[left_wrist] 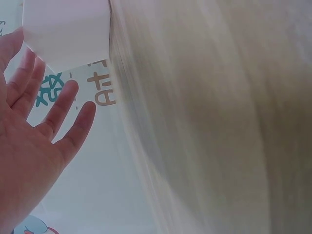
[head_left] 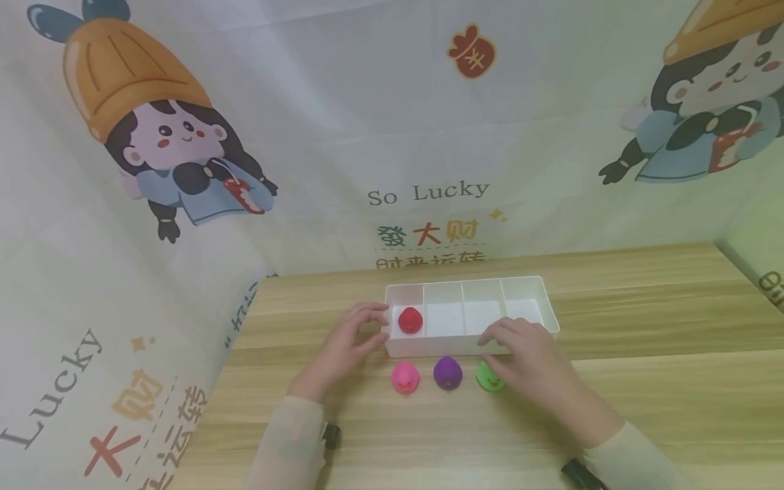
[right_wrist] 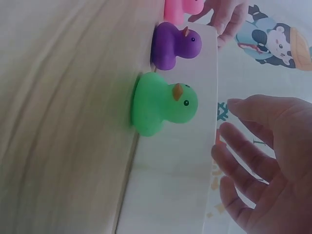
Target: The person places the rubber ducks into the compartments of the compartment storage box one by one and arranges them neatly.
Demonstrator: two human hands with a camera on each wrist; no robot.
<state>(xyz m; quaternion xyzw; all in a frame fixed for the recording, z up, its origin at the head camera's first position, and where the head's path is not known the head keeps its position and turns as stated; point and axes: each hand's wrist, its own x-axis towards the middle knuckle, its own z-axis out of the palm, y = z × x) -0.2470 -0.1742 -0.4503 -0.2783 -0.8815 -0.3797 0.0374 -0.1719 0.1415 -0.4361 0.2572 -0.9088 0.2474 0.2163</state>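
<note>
A white box (head_left: 447,346) with a row of compartments stands on the table, a red rubber duck (head_left: 410,320) in its leftmost one. In front of the box, a pink duck (head_left: 405,378), a purple duck (head_left: 448,373) and a green duck (head_left: 488,376) form a row. My left hand (head_left: 339,347) is at the box's left end, fingertips right at its wall; the left wrist view shows its fingers spread. Over the box's front edge hovers my right hand (head_left: 539,361), holding nothing and partly covering the green duck. Its fingers are loosely extended beside the green duck (right_wrist: 163,105) in the right wrist view.
The wood-grain table (head_left: 643,313) reaches back to a printed cloth (head_left: 318,122) hanging behind and along the left side. Dark straps (head_left: 331,436) show at the wrists, by the light sleeves (head_left: 288,442).
</note>
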